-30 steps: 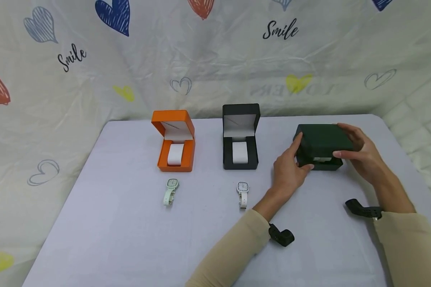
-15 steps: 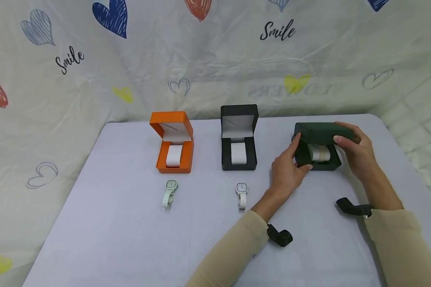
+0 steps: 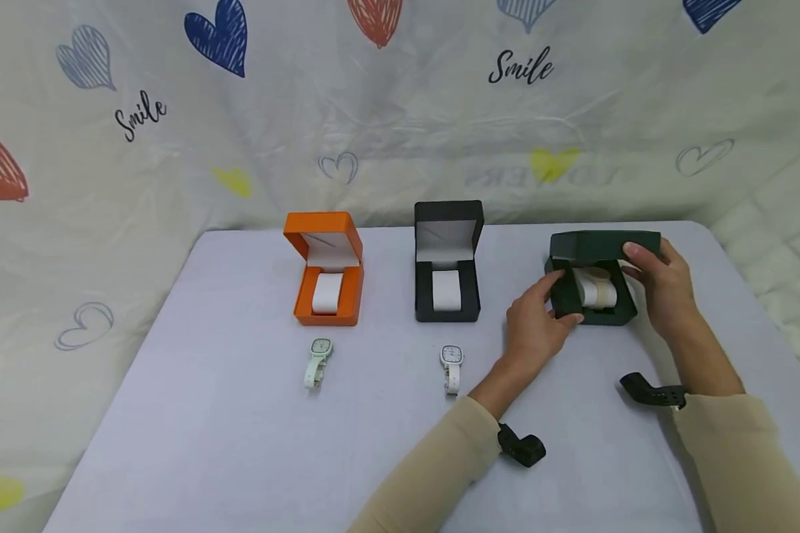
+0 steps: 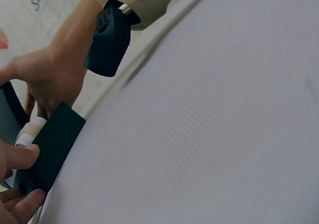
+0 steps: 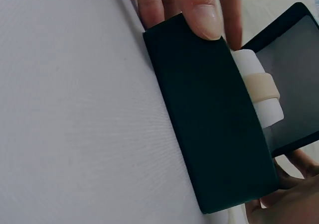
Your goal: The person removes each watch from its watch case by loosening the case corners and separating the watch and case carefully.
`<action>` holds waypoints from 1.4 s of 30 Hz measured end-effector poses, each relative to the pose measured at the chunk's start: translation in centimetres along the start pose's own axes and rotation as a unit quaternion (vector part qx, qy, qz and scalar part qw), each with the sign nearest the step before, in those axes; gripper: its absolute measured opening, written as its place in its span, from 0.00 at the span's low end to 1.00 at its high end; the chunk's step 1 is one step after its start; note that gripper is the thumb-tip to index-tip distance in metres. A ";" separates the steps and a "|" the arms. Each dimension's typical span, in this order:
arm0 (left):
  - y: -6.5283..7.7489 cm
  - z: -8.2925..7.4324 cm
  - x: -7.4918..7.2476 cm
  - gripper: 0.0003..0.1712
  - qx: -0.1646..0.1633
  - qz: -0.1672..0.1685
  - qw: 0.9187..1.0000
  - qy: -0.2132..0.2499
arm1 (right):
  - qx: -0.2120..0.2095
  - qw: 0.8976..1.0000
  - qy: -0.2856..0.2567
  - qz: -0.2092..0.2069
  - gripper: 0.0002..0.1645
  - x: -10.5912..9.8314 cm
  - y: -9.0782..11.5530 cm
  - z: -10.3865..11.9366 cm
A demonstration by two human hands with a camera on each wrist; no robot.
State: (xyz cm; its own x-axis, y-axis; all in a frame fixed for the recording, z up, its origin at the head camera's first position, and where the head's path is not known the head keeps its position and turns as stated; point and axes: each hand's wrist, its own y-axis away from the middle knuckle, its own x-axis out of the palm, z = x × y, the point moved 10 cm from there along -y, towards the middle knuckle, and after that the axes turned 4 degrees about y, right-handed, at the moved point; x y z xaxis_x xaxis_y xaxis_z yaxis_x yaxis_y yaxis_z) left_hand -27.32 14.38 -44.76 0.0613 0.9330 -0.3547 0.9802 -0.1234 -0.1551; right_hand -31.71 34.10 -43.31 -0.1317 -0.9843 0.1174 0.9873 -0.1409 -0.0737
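Observation:
A dark green watch box (image 3: 610, 317) stands at the right of the table with its lid (image 3: 596, 246) raised. My left hand (image 3: 532, 326) grips the left side of its base, the thumb low on the front face, as the left wrist view also shows. My right hand (image 3: 667, 292) holds the lid's right end, thumb on its front. Inside the base lies a white cushion (image 5: 244, 62) with a beige band (image 5: 262, 87) wrapped round its middle. The lid's lining (image 5: 299, 74) looks pale grey in the right wrist view.
Left of the green box stand a black watch box (image 3: 447, 317) and an orange watch box (image 3: 327, 320), both open with white cushions. A white watch (image 3: 451, 363) and a pale green watch (image 3: 318, 363) lie in front of them. A printed cloth (image 3: 407, 111) hangs behind.
The green box's lid has swung up and back under my right hand, uncovering the banded cushion. My right hand has shifted slightly left; my left hand keeps its place on the base.

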 end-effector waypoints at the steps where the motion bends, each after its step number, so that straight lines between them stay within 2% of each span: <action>1: 0.0 0.0 0.0 0.39 -0.001 -0.002 1.000 -0.003 | 0.002 1.000 0.000 0.000 0.07 0.0 0.0 0.1; 5: 0.1 0.1 -0.1 0.33 -0.008 -0.004 1.000 -0.012 | 0.007 1.000 -0.004 0.005 0.07 0.2 -0.2 0.3; 14: 0.0 0.2 0.2 0.33 -0.015 0.005 1.000 -0.016 | 0.020 1.000 0.002 -0.004 0.11 0.2 -0.4 0.7; 21: -0.1 0.1 0.0 0.29 -0.010 -0.002 1.000 -0.027 | 0.031 0.999 -0.003 -0.028 0.12 0.1 -0.4 0.8; 24: -0.1 0.0 -0.1 0.29 -0.009 -0.006 1.000 -0.024 | 0.045 0.999 0.019 -0.022 0.14 0.3 -0.5 0.8; 31: -0.1 0.0 -0.3 0.29 -0.016 -0.013 1.000 -0.016 | 0.090 0.992 0.080 0.028 0.16 1.2 -0.9 0.8; 37: -0.2 0.2 -0.4 0.29 -0.027 -0.014 0.999 -0.011 | 0.121 0.985 0.119 0.028 0.20 1.3 -1.1 0.6; 42: -0.3 0.3 -0.4 0.29 -0.028 -0.017 0.999 -0.016 | 0.135 0.981 0.132 0.035 0.33 1.3 -1.6 0.5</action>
State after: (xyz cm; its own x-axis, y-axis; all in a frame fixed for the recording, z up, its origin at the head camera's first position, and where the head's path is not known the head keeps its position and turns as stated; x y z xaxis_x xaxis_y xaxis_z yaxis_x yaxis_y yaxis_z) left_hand -27.65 13.93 -44.83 0.0225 0.9246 -0.3804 0.9906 -0.0721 -0.1166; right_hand -33.42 33.08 -42.52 -0.0452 -0.9890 -0.1412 0.9776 -0.0728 0.1974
